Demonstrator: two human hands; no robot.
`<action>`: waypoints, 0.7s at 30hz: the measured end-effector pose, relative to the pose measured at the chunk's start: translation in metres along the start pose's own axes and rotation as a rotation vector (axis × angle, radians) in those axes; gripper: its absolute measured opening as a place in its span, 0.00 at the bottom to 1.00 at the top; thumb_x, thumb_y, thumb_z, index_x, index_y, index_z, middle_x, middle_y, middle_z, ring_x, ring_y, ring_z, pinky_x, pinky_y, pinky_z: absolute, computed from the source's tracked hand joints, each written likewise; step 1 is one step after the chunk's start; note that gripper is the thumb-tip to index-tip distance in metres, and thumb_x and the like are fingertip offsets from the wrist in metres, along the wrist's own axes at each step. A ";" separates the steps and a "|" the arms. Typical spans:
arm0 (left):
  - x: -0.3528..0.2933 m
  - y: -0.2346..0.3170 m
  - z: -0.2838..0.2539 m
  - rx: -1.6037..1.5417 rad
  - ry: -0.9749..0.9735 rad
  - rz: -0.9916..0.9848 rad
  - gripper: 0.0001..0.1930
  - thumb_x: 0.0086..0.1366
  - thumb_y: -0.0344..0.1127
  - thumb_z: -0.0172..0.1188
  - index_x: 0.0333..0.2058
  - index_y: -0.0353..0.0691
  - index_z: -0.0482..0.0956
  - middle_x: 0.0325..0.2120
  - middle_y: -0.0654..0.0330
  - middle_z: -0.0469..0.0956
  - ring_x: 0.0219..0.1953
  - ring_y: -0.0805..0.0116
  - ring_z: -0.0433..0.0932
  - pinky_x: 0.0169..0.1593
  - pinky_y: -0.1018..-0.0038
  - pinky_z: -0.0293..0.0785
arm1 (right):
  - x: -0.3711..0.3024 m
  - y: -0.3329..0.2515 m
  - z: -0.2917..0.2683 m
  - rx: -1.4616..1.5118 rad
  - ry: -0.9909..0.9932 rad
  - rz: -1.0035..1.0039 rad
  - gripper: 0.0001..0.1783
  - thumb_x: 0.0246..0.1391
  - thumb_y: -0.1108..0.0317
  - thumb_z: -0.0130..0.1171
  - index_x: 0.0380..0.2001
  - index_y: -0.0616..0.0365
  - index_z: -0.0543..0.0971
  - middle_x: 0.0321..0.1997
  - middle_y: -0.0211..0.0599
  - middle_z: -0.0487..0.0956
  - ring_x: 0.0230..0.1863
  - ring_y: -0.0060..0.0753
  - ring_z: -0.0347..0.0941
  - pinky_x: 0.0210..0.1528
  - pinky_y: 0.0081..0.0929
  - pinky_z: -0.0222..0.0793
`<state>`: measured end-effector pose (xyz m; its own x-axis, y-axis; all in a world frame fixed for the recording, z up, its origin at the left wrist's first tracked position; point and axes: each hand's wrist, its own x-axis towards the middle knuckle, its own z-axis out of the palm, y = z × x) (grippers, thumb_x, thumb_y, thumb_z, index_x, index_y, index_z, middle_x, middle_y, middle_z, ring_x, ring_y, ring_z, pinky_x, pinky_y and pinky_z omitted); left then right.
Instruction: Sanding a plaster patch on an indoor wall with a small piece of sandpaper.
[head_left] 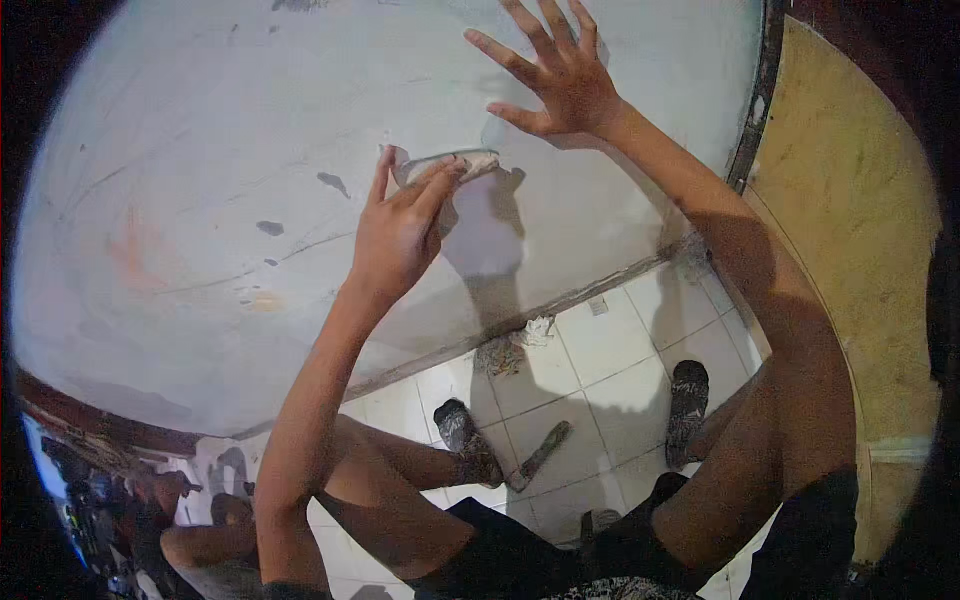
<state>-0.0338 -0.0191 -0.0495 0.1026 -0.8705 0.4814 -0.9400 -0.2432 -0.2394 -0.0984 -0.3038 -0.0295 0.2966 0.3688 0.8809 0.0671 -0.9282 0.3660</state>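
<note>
My left hand (400, 235) presses a pale, elongated flat piece (480, 164) with a darker upper edge against the whitish wall (300, 90). Its fingers lie over the piece, with one finger stretched out to the left of it. What the piece is exactly, I cannot make out. Higher and to the right, my right hand (570, 88) holds nothing and rests at the wall with its fingers spread. Dark spots, scratches and an orange smear mark the wall left of my left hand.
A long, narrow tool-like object (541, 455) lies on the white tiled floor (600, 345) between my feet in dark socks. Crumpled white material (538, 330) and loose debris (500, 356) sit at the wall's foot. A yellowish-brown panel (840, 190) stands at the right, dark clutter (120, 510) at the lower left.
</note>
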 end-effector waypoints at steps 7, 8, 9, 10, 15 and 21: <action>-0.003 0.008 0.017 0.016 -0.032 0.071 0.31 0.56 0.20 0.55 0.61 0.44 0.71 0.58 0.61 0.78 0.60 0.63 0.76 0.76 0.47 0.44 | 0.000 0.002 -0.001 -0.028 -0.003 0.004 0.45 0.60 0.34 0.52 0.75 0.35 0.55 0.80 0.54 0.44 0.79 0.69 0.37 0.66 0.80 0.43; -0.005 0.009 0.022 0.039 -0.130 0.102 0.32 0.56 0.20 0.56 0.61 0.44 0.71 0.59 0.61 0.77 0.60 0.63 0.77 0.76 0.47 0.44 | 0.000 0.001 -0.001 -0.004 -0.003 0.009 0.45 0.60 0.34 0.52 0.75 0.35 0.55 0.80 0.54 0.44 0.79 0.69 0.37 0.66 0.80 0.43; -0.007 0.009 0.025 0.063 -0.228 0.133 0.32 0.55 0.20 0.56 0.61 0.43 0.71 0.59 0.61 0.77 0.59 0.63 0.77 0.76 0.47 0.44 | 0.000 0.000 0.000 0.021 -0.002 0.015 0.45 0.60 0.34 0.53 0.75 0.35 0.54 0.80 0.54 0.43 0.79 0.69 0.37 0.66 0.80 0.43; -0.006 0.010 0.026 0.038 -0.226 0.115 0.32 0.55 0.19 0.57 0.60 0.44 0.72 0.59 0.61 0.77 0.59 0.64 0.78 0.76 0.47 0.44 | -0.001 -0.001 0.000 0.020 -0.001 0.014 0.45 0.60 0.34 0.53 0.75 0.35 0.54 0.80 0.54 0.43 0.79 0.69 0.37 0.66 0.80 0.43; 0.007 -0.002 -0.003 0.045 -0.136 0.095 0.29 0.57 0.20 0.57 0.59 0.46 0.75 0.56 0.63 0.80 0.59 0.67 0.78 0.76 0.47 0.45 | -0.004 0.004 -0.002 0.016 0.005 0.001 0.46 0.59 0.36 0.55 0.75 0.34 0.53 0.80 0.54 0.42 0.79 0.69 0.36 0.67 0.81 0.42; 0.008 0.001 -0.003 0.055 -0.035 0.114 0.26 0.57 0.20 0.57 0.56 0.42 0.77 0.56 0.63 0.80 0.61 0.70 0.76 0.77 0.48 0.44 | 0.001 0.003 -0.006 0.023 0.022 -0.005 0.47 0.58 0.37 0.57 0.76 0.35 0.53 0.80 0.54 0.42 0.79 0.69 0.36 0.67 0.80 0.41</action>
<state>-0.0351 -0.0253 -0.0439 0.0078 -0.9079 0.4190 -0.9271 -0.1636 -0.3372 -0.1035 -0.3061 -0.0262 0.2749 0.3742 0.8857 0.0907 -0.9271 0.3636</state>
